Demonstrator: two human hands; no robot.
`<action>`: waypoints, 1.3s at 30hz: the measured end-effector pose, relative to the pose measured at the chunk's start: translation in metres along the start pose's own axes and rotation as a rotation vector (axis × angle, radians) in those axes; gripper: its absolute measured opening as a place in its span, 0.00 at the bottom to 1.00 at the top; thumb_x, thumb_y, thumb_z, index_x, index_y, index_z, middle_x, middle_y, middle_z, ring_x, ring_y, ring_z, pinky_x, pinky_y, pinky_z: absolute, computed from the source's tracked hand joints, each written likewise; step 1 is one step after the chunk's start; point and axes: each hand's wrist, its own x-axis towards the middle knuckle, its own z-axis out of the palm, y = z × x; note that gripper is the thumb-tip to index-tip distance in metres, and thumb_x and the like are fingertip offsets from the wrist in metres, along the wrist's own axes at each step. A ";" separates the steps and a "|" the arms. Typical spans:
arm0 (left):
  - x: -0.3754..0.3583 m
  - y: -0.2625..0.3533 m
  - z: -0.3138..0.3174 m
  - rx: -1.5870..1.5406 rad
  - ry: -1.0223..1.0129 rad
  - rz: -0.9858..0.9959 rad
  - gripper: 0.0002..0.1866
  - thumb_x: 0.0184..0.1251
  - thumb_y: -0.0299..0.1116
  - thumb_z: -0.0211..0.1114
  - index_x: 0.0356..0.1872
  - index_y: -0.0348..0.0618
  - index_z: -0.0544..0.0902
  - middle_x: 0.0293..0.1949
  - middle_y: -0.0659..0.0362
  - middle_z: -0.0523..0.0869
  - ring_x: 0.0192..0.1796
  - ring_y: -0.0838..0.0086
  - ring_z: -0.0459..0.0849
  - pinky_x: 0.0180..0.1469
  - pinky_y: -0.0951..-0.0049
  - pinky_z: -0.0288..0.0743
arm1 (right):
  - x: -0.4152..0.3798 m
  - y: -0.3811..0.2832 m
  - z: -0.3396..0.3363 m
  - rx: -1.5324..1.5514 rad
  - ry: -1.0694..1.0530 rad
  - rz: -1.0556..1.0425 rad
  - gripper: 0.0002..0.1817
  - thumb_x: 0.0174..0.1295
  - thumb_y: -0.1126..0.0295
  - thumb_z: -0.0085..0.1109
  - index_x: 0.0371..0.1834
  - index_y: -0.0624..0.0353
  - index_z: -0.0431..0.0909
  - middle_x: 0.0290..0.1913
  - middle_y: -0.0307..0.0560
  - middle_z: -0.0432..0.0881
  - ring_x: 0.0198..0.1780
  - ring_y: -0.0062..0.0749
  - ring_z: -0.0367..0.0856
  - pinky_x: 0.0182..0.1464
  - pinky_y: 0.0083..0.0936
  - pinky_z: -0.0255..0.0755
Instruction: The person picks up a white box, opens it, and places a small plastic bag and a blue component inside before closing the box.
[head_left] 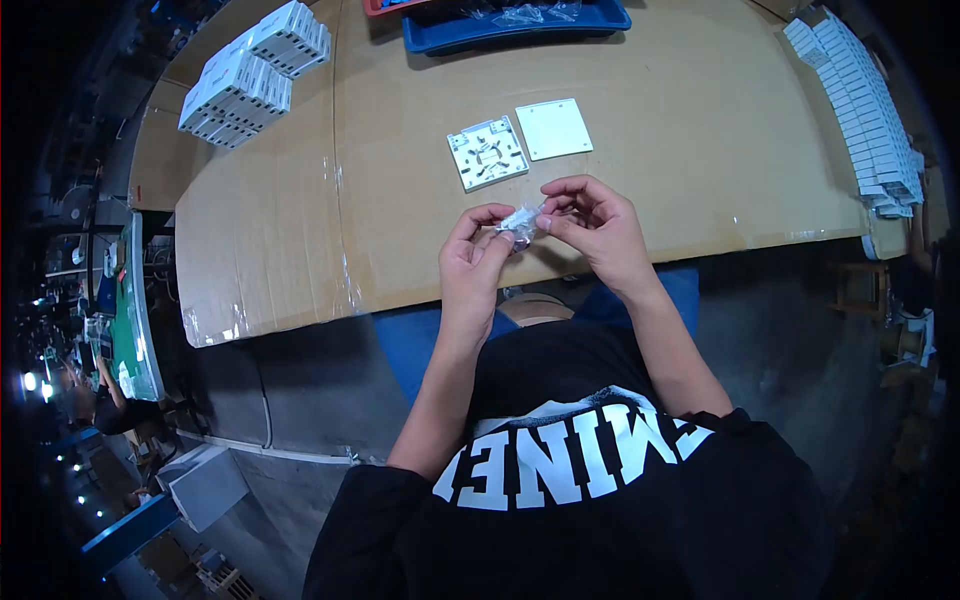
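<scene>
Evidently, both hands (545, 225) pinch a small clear packet (520, 224), fingers (487, 213) nearly closed.

Shirt: a black T-shirt (600, 545), worn by the person at the table (400, 180), carries bold block capitals (565, 455).
Wording: "EMINE" is legible, followed by one cut-off letter.
Print: white, arched across the chest, upside down to the camera.

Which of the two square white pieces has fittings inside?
The left piece: raised parts stand inside it, while the right piece beside it shows a flat, nearly plain face.
</scene>
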 end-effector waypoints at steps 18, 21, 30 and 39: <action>0.001 0.000 0.011 0.146 0.086 0.081 0.09 0.77 0.27 0.68 0.52 0.33 0.83 0.42 0.61 0.86 0.43 0.85 0.83 0.43 0.84 0.76 | 0.003 0.002 0.005 -0.278 -0.121 -0.031 0.08 0.72 0.71 0.65 0.49 0.63 0.85 0.42 0.40 0.88 0.45 0.20 0.83 0.49 0.23 0.77; 0.000 0.001 0.009 0.164 0.111 0.077 0.09 0.77 0.27 0.68 0.51 0.33 0.83 0.42 0.61 0.86 0.44 0.84 0.83 0.45 0.83 0.77 | 0.003 0.007 0.006 -0.317 -0.109 -0.056 0.09 0.72 0.72 0.64 0.50 0.64 0.84 0.43 0.41 0.87 0.46 0.20 0.83 0.50 0.24 0.77; 0.001 0.004 0.010 0.111 0.075 0.106 0.11 0.75 0.26 0.69 0.53 0.33 0.82 0.45 0.59 0.86 0.49 0.81 0.84 0.51 0.80 0.79 | -0.003 -0.006 0.005 -0.033 -0.177 0.194 0.08 0.76 0.69 0.59 0.49 0.62 0.83 0.43 0.38 0.85 0.45 0.21 0.83 0.49 0.22 0.78; -0.003 0.005 0.010 0.102 0.000 0.115 0.15 0.73 0.21 0.68 0.57 0.32 0.80 0.49 0.57 0.86 0.50 0.79 0.85 0.54 0.78 0.81 | -0.006 -0.009 0.003 -0.015 -0.148 0.174 0.09 0.75 0.67 0.63 0.49 0.61 0.84 0.44 0.39 0.86 0.46 0.20 0.83 0.50 0.22 0.79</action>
